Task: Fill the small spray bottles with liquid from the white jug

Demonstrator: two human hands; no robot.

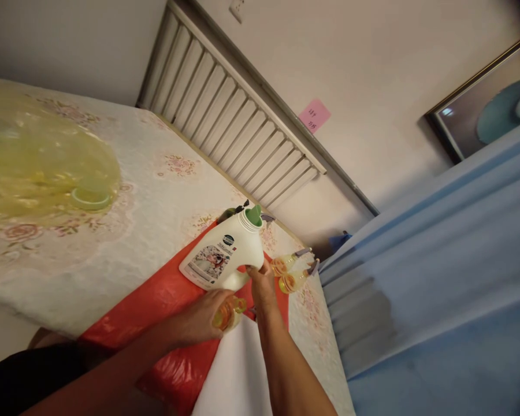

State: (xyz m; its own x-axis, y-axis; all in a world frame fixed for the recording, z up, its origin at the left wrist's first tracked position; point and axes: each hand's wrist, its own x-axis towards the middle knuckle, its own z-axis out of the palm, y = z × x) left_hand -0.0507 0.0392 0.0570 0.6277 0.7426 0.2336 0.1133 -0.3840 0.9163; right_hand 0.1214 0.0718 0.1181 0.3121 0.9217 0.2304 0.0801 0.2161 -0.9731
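My right hand (263,284) is closed round the handle of a white laundry detergent jug (208,237). Its cap is off, and a green pouring spout (254,215) shows in the neck. Printed on the jug's front is a picture label. Just below it, my left hand (208,318) grips a small clear bottle (229,314) with yellow-orange liquid inside. The small bottle's open-looking neck points right, close to my right wrist. Under both hands lies a red plastic sheet (169,306), with a white sheet (238,370) beside it.
Two spray bottles (295,279) of yellow liquid stand on the right of the flowered tablecloth (164,190). A large yellowish clear bag (47,167) lies at left. Behind the table are a radiator (234,110) and a pink note (314,115); a blue curtain (437,248) hangs at right.
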